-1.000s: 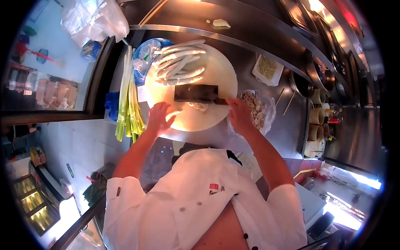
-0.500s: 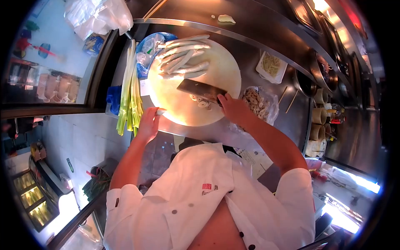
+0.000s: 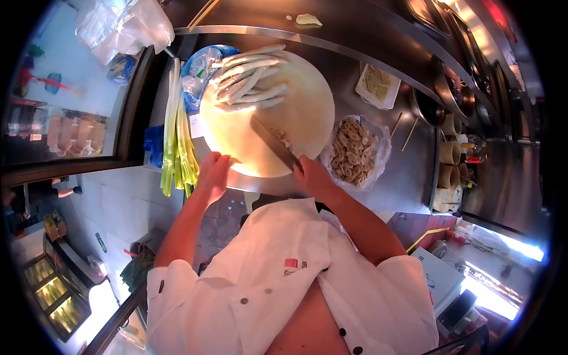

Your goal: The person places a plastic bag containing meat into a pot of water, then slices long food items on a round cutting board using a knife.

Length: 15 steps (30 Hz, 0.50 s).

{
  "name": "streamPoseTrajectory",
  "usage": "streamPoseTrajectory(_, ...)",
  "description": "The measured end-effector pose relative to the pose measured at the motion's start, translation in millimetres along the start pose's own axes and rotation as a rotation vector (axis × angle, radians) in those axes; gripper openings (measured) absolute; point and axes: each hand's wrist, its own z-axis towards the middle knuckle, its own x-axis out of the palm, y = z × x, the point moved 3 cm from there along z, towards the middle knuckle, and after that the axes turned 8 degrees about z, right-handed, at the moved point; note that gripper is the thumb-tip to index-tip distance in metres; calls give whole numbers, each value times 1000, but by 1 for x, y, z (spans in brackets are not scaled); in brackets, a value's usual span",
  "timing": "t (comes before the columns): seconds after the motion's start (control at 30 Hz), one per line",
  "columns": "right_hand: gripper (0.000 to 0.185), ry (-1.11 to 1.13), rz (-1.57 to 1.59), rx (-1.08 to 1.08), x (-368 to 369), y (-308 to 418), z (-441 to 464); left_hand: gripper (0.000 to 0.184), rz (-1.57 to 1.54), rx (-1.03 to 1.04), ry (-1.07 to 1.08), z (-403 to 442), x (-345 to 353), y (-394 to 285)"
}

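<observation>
"Head view: gripping what?"
"Cleaver (image 3: pixel 273 141) in right hand (image 3: pixel 312 176); in curled left hand (image 3: pixel 214 173), impossible to tell."
"Cut so far?"
"Slices (image 3: pixel 355 151), apparently, bagged beside board (image 3: pixel 310 89); uncut on board, pale lengths (image 3: pixel 251 77)."

Here's the chopping board (image 3: pixel 310 89) on the counter (image 3: pixel 408 177), a pile of strips (image 3: pixel 251 80) across its far left part! The cleaver (image 3: pixel 271 139) sits nearer the front, cut pieces (image 3: pixel 284 137) just right of the blade. Leeks (image 3: pixel 177 139) lie left of the board; over on the right, an open bag (image 3: pixel 384 148) holds slices (image 3: pixel 352 151), the tray (image 3: pixel 390 102) behind it, two sticks (image 3: pixel 409 133) further right.
</observation>
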Motion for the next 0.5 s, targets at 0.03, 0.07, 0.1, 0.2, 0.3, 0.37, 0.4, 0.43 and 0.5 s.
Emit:
streamPoseTrajectory(0.03,25,1,-4,3,-6,-2,0,25,48,81,19,15,4,-13)
streamPoseTrajectory(0.07,24,0,-8,40,-15,-5,-1,25,62,139,-4,27,24,-14)
streamPoseTrajectory(0.1,24,-1,-11,76,-22,-7,0,28,22,202,45,40,40,-17)
streamPoseTrajectory(0.2,23,-9,-66,60,-36,-12,1,34,94,274,-80,62,78,-35)
streamPoseTrajectory(0.3,22,-26,-125,61,-42,-6,-1,35,103,211,-155,67,93,-37)
streamPoseTrajectory(0.37,22,-19,-134,65,-39,-3,-4,40,36,195,-178,61,96,-31)
streamPoseTrajectory(0.4,21,-4,-146,66,-36,-3,-9,44,-32,170,-202,57,95,-30)
streamPoseTrajectory(0.43,21,-5,-143,75,-30,-5,-12,44,-36,173,-193,56,98,-30)
streamPoseTrajectory(0.5,17,-14,-99,53,-18,-6,-14,43,16,212,-281,57,99,-33)
